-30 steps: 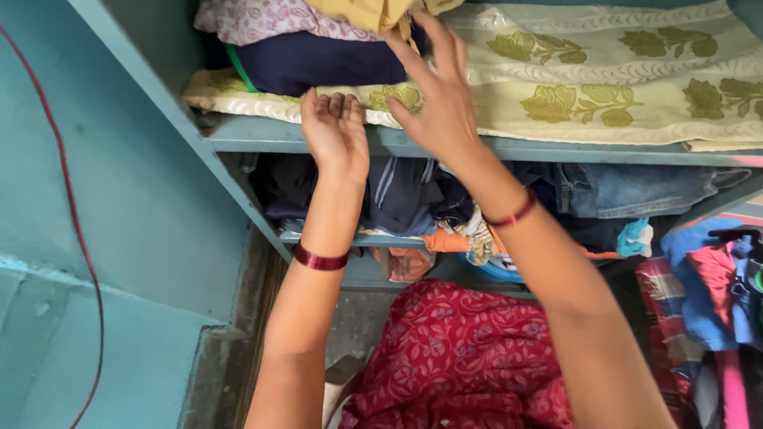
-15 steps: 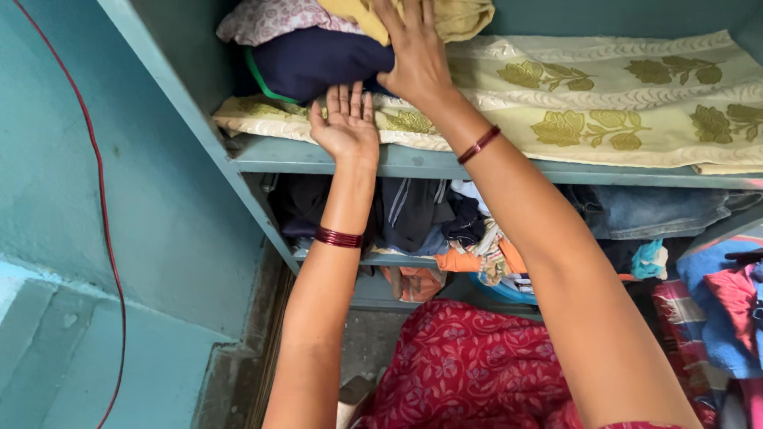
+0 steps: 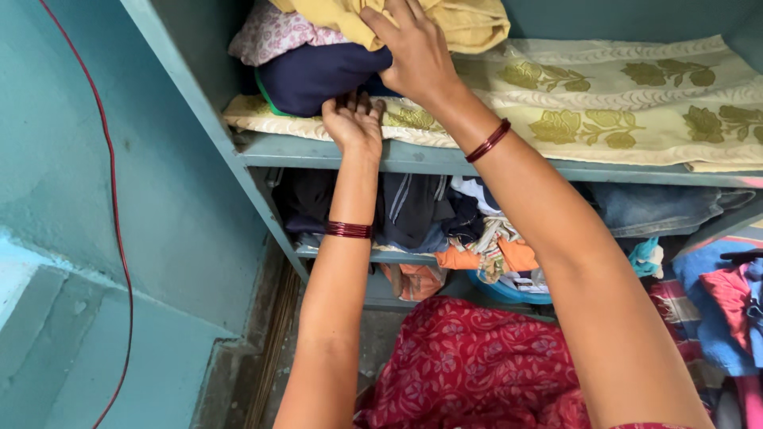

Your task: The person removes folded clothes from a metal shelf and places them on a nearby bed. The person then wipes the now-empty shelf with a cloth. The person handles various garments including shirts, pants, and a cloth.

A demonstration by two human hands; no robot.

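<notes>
A pile of folded clothes sits at the left of the upper shelf (image 3: 318, 149): a yellow cloth (image 3: 469, 20) on top, a pink patterned one (image 3: 270, 36) behind, a dark navy garment (image 3: 318, 71) below. My left hand (image 3: 354, 123) reaches under the navy garment, fingers curled against its underside. My right hand (image 3: 413, 52) presses on the side of the pile where the yellow cloth meets the navy one. Both wrists wear dark red bangles.
A cream sheet with olive flowers (image 3: 604, 103) lines the upper shelf. The lower shelf holds crumpled dark, orange and denim clothes (image 3: 477, 230). A red floral fabric (image 3: 469, 365) lies below. A teal wall with a red cable (image 3: 111, 206) stands on the left.
My right hand moved up onto the pile and now presses it. My left hand went from flat and palm-up at the shelf edge to curled under the navy garment.
</notes>
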